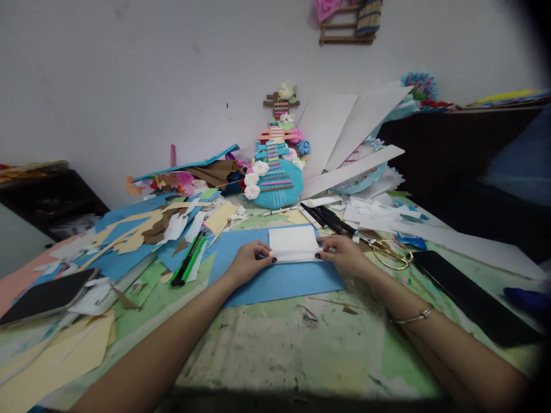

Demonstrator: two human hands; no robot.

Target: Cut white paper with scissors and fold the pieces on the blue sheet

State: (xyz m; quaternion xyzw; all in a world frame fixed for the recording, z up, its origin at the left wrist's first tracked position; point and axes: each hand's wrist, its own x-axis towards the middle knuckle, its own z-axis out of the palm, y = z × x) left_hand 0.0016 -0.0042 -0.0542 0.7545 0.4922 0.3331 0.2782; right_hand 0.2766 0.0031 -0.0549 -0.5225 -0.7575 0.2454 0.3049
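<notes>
Both bare hands are at work over the blue sheet (279, 284), which lies flat on the worktop (258, 355). The white paper (293, 237) is on the blue sheet, toward its far side and between the two hands. Its near edge is turned up into a narrow, layered band; the far part lies flat.

Left hand (252, 259): thumb and fingers clamped on the left end of the band, thumb on the near side. Right hand (341, 252): thumb and fingers closed on the right end in like manner, the forefinger reaching further along the paper's right side. How firmly either presses cannot be told.

Step in hand, in this inspector's judgement: folding or rolling the near edge of the white paper. The next move calls for even pressure from both thumbs — the band kept straight and parallel to the far edge — before any crease is pressed. If one end runs ahead, the fold would likely skew.

Surroundings: a green cutter (188, 259) lies left of the blue sheet; scissors (392, 254) with gold-coloured handles lie just beyond the right hand's wrist; dark pens (321, 218) lie near the sheet's far right corner. Paper scraps (170, 226) crowd the left side.
</notes>
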